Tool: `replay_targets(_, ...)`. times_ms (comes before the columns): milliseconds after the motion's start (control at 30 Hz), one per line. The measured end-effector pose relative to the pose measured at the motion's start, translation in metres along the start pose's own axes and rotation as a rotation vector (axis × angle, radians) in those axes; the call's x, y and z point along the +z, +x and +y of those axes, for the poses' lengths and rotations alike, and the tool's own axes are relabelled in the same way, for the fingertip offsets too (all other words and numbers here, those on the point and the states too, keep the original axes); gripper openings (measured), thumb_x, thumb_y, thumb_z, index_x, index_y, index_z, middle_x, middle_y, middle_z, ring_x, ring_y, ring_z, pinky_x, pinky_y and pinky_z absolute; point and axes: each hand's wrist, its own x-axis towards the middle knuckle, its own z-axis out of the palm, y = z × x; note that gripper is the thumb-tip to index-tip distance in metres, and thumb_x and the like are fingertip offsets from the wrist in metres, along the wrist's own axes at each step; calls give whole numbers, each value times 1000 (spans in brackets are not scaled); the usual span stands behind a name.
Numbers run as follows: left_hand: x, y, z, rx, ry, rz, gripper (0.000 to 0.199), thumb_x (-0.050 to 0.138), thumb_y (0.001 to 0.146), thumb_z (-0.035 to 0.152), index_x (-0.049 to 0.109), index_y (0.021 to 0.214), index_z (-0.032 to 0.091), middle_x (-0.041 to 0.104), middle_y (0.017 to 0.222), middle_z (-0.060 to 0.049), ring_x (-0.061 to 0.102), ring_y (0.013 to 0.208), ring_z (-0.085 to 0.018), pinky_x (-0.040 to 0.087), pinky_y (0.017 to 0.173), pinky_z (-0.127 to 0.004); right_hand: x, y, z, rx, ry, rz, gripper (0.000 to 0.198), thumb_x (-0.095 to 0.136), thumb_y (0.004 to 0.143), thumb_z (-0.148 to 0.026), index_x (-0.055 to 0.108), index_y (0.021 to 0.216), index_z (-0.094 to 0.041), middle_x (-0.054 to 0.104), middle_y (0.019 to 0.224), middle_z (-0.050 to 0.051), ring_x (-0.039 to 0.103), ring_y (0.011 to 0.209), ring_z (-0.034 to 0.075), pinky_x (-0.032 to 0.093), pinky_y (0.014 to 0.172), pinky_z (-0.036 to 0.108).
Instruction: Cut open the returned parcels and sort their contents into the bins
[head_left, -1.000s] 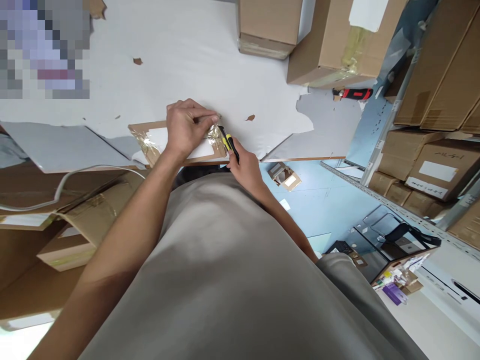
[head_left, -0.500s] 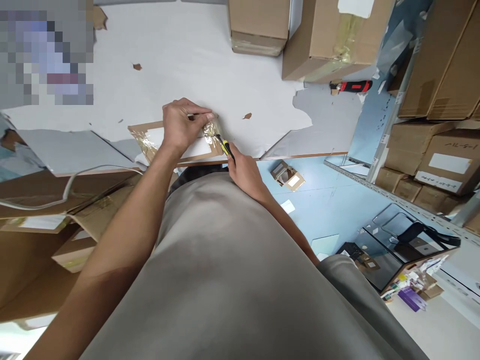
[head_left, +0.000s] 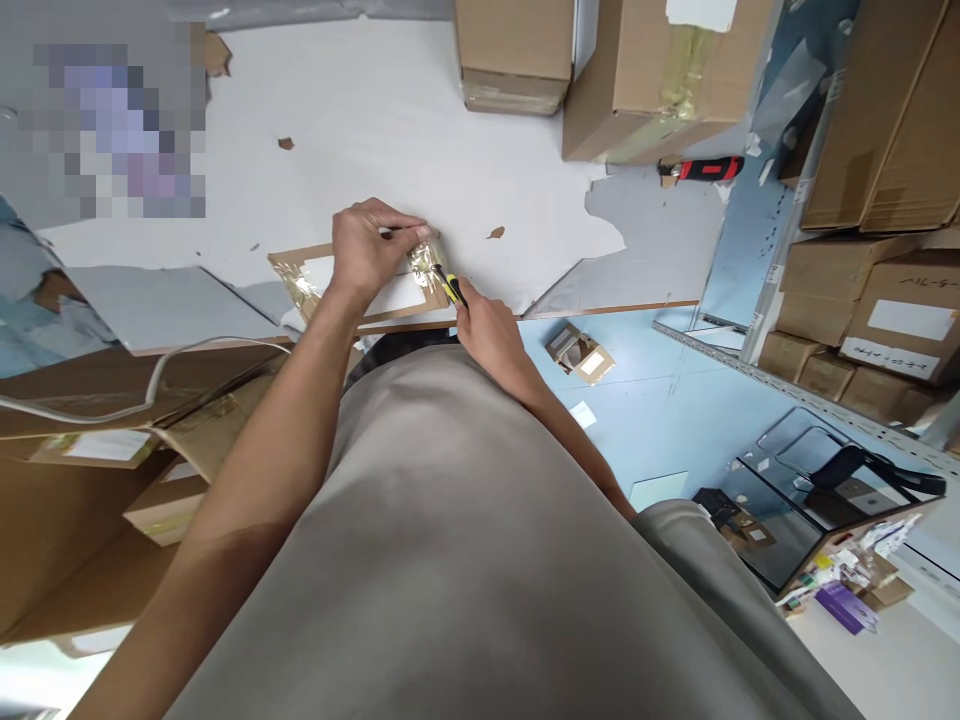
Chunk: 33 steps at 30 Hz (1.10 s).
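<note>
A flat cardboard box (head_left: 281,262) with a white label and shiny clear packing tape (head_left: 424,256) over its ends lies at the table's near edge. My left hand (head_left: 373,245) is closed in a pinch at the box's far right corner; the fingertips hide exactly what they grip there. From the right, my right hand (head_left: 491,333) is wrapped round a yellow and black utility knife (head_left: 453,288). The knife's tip meets the taped right end of the box, just below my left fingertips.
Two larger cardboard boxes (head_left: 514,50) stand at the table's back. A red and black cutter (head_left: 711,170) lies by the right edge. Torn cardboard scraps (head_left: 496,232) dot the white table covering (head_left: 360,120). An open carton (head_left: 90,540) is at lower left, and a shelf of boxes (head_left: 900,310) is on the right.
The view has shifted slightly, so the scene's left side sits further right. Both hands keep their grips, and the knife stays at the box's taped right end.
</note>
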Motion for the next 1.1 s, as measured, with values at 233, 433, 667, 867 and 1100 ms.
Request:
replay_targets(233, 4, -5, 0, 56, 1, -11, 18, 94, 90, 38, 81, 81, 29, 79, 86, 2, 73, 98, -23, 61, 105, -51, -1, -11, 13, -31, 163, -12, 55, 45, 126, -28, 59, 178, -19, 91, 114, 12, 87, 106, 32, 62, 109, 42)
replay_targets(433, 4, -7, -2, 71, 19, -39, 19, 88, 95, 47, 84, 87, 30, 81, 89, 1, 76, 106, -26, 61, 106, -52, 0, -19, 23, -42, 232, -24, 53, 46, 124, -26, 63, 174, -19, 91, 110, 9, 87, 96, 29, 63, 106, 38)
replay_targets(667, 3, -8, -4, 59, 34, -50, 25, 84, 98, 51, 83, 88, 28, 81, 89, 1, 76, 108, -24, 58, 106, -50, 13, -10, 26, -59, 321, -33, 50, 47, 126, -29, 65, 172, -21, 92, 106, 6, 88, 99, 25, 63, 110, 36)
replay_targets(867, 4, -8, -7, 73, 39, -35, 31, 86, 95, 59, 83, 88, 28, 81, 89, 0, 77, 111, -25, 56, 100, -47, 18, -17, 47, -42, 492, -46, 57, 48, 128, -41, 57, 181, -22, 91, 108, 3, 79, 71, 15, 66, 100, 30)
replay_targets(1100, 3, -8, 0, 77, 42, -35, 44, 86, 95, 68, 78, 84, 27, 77, 85, 4, 70, 100, -17, 55, 102, -47, 18, -13, 52, -14, 574, -23, 61, 49, 125, -48, 58, 180, -24, 89, 105, 1, 71, 58, 12, 68, 88, 27)
